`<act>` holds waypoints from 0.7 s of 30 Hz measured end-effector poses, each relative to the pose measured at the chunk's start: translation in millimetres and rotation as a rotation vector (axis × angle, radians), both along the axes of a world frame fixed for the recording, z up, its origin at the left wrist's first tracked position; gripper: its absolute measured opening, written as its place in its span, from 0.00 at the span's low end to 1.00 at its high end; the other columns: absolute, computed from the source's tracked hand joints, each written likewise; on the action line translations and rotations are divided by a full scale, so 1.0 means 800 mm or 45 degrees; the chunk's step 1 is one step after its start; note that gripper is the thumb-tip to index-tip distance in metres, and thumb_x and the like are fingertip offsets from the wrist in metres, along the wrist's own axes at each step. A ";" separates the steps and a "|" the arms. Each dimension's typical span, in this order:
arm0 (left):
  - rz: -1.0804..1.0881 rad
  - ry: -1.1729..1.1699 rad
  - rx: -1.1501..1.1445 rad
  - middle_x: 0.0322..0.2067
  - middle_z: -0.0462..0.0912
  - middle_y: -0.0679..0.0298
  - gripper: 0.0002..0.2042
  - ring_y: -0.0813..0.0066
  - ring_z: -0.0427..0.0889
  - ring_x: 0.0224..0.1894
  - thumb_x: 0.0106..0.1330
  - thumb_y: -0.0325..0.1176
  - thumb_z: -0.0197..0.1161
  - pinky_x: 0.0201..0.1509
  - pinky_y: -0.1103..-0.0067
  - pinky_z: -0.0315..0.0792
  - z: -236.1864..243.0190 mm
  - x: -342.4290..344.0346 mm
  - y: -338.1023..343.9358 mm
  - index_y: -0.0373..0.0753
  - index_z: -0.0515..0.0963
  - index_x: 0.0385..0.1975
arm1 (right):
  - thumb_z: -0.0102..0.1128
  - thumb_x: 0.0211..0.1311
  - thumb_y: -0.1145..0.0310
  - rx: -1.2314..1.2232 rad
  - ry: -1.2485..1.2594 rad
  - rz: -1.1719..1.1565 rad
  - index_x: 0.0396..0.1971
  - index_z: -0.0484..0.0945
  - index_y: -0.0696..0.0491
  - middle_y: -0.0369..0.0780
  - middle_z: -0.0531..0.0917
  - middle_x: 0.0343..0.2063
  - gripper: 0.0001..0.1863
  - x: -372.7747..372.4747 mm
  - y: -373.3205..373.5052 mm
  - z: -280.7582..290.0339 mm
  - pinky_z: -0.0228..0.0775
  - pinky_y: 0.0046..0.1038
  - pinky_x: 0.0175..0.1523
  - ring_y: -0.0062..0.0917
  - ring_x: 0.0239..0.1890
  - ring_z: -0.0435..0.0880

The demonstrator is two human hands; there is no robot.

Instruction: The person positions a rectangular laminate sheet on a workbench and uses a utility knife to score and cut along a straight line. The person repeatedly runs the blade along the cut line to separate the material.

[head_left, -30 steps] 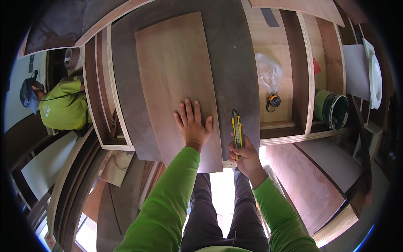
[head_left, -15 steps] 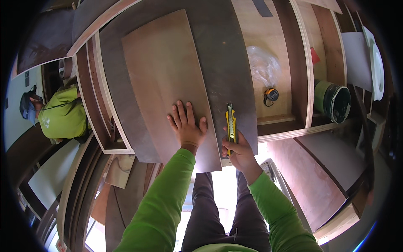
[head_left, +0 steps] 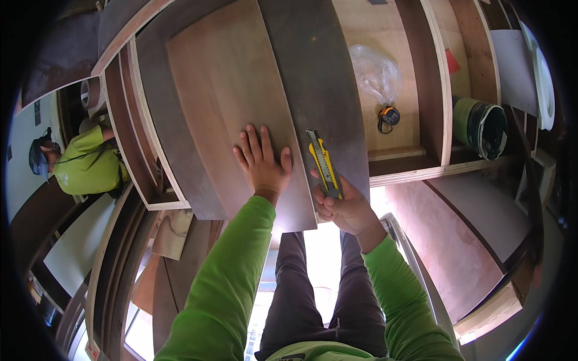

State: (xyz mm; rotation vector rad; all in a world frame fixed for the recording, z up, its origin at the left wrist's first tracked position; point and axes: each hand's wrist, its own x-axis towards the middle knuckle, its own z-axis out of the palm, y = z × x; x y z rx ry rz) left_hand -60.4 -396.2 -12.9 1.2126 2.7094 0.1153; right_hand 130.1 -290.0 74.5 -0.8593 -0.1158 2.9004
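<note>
One left hand (head_left: 267,175), fingers (head_left: 254,143) spread, flat on brown board (head_left: 223,84); right hand (head_left: 354,213) clenched around yellow utility knife (head_left: 324,163).

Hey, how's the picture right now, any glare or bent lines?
Head view: glare whites out the gap between the trouser legs; head view: the brown panel carries a pale sheen near its lower edge; head view: the plywood frame bows toward the dark rim.
</note>
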 end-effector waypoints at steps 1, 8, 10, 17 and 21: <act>-0.002 0.013 0.005 0.76 0.50 0.46 0.36 0.45 0.44 0.78 0.71 0.54 0.46 0.77 0.48 0.32 -0.001 0.000 -0.001 0.38 0.57 0.74 | 0.67 0.61 0.75 -0.022 0.004 -0.007 0.67 0.62 0.54 0.35 0.74 0.34 0.35 0.005 0.000 0.001 0.64 0.24 0.36 0.18 0.30 0.71; 0.005 0.059 0.042 0.75 0.51 0.47 0.36 0.45 0.46 0.78 0.71 0.55 0.47 0.77 0.48 0.33 -0.007 0.000 -0.004 0.38 0.58 0.73 | 0.67 0.66 0.68 0.099 -0.135 -0.045 0.61 0.71 0.57 0.31 0.71 0.25 0.26 0.033 -0.015 0.010 0.57 0.17 0.26 0.12 0.21 0.64; 0.003 0.068 0.058 0.75 0.52 0.47 0.36 0.46 0.46 0.78 0.71 0.55 0.47 0.77 0.48 0.34 -0.009 0.001 -0.004 0.38 0.59 0.73 | 0.67 0.66 0.67 0.132 -0.281 -0.047 0.58 0.73 0.58 0.32 0.72 0.23 0.23 0.038 -0.021 0.010 0.55 0.16 0.23 0.11 0.19 0.63; 0.022 0.047 0.090 0.76 0.51 0.50 0.36 0.49 0.45 0.79 0.72 0.57 0.46 0.78 0.48 0.31 -0.013 0.000 -0.007 0.41 0.58 0.74 | 0.68 0.67 0.66 0.282 -0.610 0.002 0.53 0.76 0.60 0.33 0.73 0.22 0.20 0.048 -0.034 0.022 0.54 0.15 0.21 0.11 0.17 0.63; 0.093 -0.015 0.436 0.70 0.64 0.49 0.28 0.50 0.58 0.74 0.70 0.50 0.57 0.75 0.52 0.47 0.002 -0.005 -0.014 0.41 0.70 0.66 | 0.63 0.70 0.60 0.414 -0.572 0.014 0.52 0.76 0.60 0.33 0.74 0.23 0.20 0.053 -0.041 0.025 0.56 0.17 0.22 0.13 0.18 0.65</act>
